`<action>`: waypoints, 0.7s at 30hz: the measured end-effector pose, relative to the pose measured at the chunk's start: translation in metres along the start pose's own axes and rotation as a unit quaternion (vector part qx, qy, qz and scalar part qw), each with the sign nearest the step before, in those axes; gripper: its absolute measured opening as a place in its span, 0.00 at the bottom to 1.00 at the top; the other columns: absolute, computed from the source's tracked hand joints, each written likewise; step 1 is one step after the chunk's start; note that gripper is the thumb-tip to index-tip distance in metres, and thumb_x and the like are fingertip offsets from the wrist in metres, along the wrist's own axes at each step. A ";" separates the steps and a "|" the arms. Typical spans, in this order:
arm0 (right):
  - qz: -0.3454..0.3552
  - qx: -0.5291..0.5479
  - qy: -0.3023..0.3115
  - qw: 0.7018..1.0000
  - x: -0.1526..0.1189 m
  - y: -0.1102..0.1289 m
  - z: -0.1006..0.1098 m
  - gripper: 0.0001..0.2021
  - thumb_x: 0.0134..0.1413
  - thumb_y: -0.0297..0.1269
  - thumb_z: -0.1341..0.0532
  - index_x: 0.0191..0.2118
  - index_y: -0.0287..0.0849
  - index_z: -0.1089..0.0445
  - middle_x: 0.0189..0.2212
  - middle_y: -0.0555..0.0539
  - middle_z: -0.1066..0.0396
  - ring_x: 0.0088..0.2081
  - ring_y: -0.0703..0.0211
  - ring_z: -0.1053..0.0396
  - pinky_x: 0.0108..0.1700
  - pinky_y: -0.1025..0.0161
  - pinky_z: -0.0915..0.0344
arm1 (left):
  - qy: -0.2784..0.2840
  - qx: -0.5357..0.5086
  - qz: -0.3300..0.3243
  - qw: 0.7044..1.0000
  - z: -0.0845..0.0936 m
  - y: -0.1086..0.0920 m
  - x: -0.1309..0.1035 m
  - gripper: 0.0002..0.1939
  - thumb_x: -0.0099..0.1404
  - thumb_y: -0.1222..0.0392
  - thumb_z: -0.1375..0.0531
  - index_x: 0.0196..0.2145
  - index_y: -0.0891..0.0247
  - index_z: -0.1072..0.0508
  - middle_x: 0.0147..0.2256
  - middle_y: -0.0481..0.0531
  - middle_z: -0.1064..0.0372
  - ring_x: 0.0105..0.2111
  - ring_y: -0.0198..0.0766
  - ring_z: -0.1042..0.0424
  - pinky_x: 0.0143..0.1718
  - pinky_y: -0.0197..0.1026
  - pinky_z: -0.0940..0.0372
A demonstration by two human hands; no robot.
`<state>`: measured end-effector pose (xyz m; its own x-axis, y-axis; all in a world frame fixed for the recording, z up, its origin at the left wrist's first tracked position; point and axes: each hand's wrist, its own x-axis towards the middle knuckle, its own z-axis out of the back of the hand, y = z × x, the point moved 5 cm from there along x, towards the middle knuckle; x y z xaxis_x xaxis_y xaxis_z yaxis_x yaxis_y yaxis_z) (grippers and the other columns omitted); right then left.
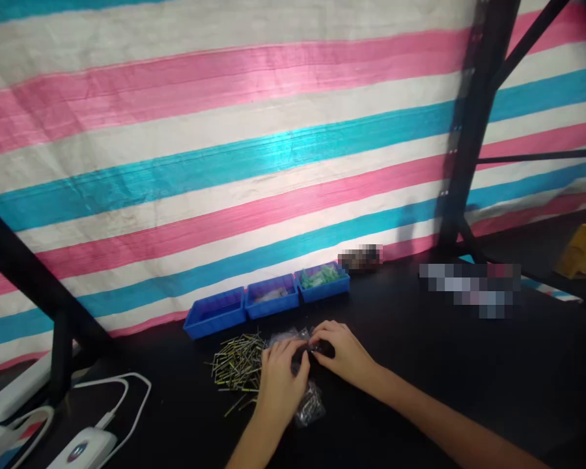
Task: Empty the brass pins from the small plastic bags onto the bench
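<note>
My left hand and my right hand rest close together on a black table, fingertips meeting over a small dark object I cannot make out. Around and under the hands lies a crumpled clear plastic bag. Just left of my left hand lies a loose pile of thin metal pins. Behind the hands stand three blue bins in a row; the right bin holds green parts, the middle one something pale.
A striped pink, blue and white tarp hangs behind the table. Black frame posts rise at right and left. A white device with cables sits at the lower left. A yellow box stands far right.
</note>
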<state>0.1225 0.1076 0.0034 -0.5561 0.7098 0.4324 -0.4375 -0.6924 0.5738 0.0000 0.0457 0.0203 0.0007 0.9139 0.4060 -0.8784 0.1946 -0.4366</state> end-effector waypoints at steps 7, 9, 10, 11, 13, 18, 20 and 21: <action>-0.007 0.035 -0.024 0.999 0.001 0.008 0.004 0.08 0.52 0.30 0.43 0.38 0.42 0.30 0.37 0.47 0.29 0.41 0.56 0.34 0.44 0.59 0.41 | -0.001 -0.022 -0.016 1.000 -0.002 0.005 0.001 0.15 0.63 0.63 0.49 0.45 0.58 0.30 0.43 0.53 0.29 0.44 0.44 0.32 0.45 0.50 0.41; -0.016 0.055 -0.033 0.998 0.001 0.010 0.005 0.08 0.54 0.33 0.44 0.38 0.43 0.29 0.37 0.47 0.28 0.41 0.56 0.33 0.45 0.58 0.41 | 0.005 -0.032 -0.019 0.999 -0.001 0.005 0.001 0.15 0.63 0.63 0.50 0.47 0.58 0.31 0.44 0.54 0.29 0.45 0.44 0.32 0.45 0.50 0.41; -0.024 0.066 -0.039 0.997 0.000 0.010 0.006 0.08 0.55 0.35 0.44 0.38 0.43 0.29 0.36 0.48 0.28 0.40 0.56 0.32 0.45 0.58 0.41 | 0.008 -0.038 -0.020 0.999 -0.001 0.005 0.001 0.15 0.64 0.62 0.50 0.46 0.58 0.31 0.44 0.54 0.29 0.45 0.44 0.33 0.46 0.51 0.41; -0.033 0.078 -0.044 0.995 0.000 0.010 0.007 0.08 0.55 0.37 0.44 0.39 0.44 0.29 0.36 0.48 0.27 0.40 0.56 0.32 0.45 0.58 0.40 | 0.011 -0.043 -0.023 0.999 -0.001 0.004 0.001 0.15 0.64 0.62 0.51 0.45 0.58 0.30 0.44 0.54 0.29 0.45 0.44 0.33 0.45 0.51 0.41; -0.048 0.110 -0.048 0.992 0.000 0.010 0.008 0.10 0.55 0.40 0.43 0.39 0.44 0.29 0.35 0.48 0.27 0.38 0.57 0.31 0.45 0.58 0.39 | 0.013 -0.052 -0.034 0.998 -0.002 0.000 0.000 0.14 0.64 0.63 0.50 0.43 0.57 0.29 0.43 0.54 0.29 0.44 0.44 0.32 0.45 0.50 0.41; -0.074 0.248 -0.057 0.964 0.004 0.006 0.005 0.10 0.55 0.39 0.45 0.37 0.42 0.29 0.32 0.47 0.26 0.35 0.58 0.29 0.39 0.61 0.34 | -0.017 -0.069 -0.041 0.997 0.001 -0.008 -0.001 0.12 0.63 0.63 0.49 0.39 0.56 0.27 0.39 0.52 0.29 0.43 0.43 0.32 0.44 0.49 0.39; -0.100 0.335 -0.066 0.934 0.005 0.003 0.002 0.10 0.54 0.40 0.43 0.36 0.40 0.30 0.31 0.47 0.27 0.33 0.59 0.29 0.35 0.63 0.33 | -0.054 -0.081 -0.020 0.995 0.007 -0.006 0.001 0.10 0.63 0.62 0.47 0.40 0.57 0.29 0.40 0.53 0.31 0.43 0.43 0.32 0.44 0.48 0.39; -0.114 0.372 -0.066 0.919 0.006 0.002 0.000 0.10 0.53 0.40 0.42 0.36 0.40 0.30 0.30 0.47 0.27 0.31 0.60 0.29 0.32 0.64 0.34 | -0.082 -0.090 -0.007 0.993 0.011 -0.004 0.001 0.10 0.62 0.60 0.46 0.41 0.58 0.30 0.41 0.53 0.32 0.43 0.43 0.32 0.44 0.48 0.39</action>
<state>0.1185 0.1106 0.0075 -0.3976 0.8691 0.2942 0.1003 -0.2775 0.9555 -0.0014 0.0423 0.0312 -0.0788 0.8437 0.5309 -0.7795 0.2799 -0.5604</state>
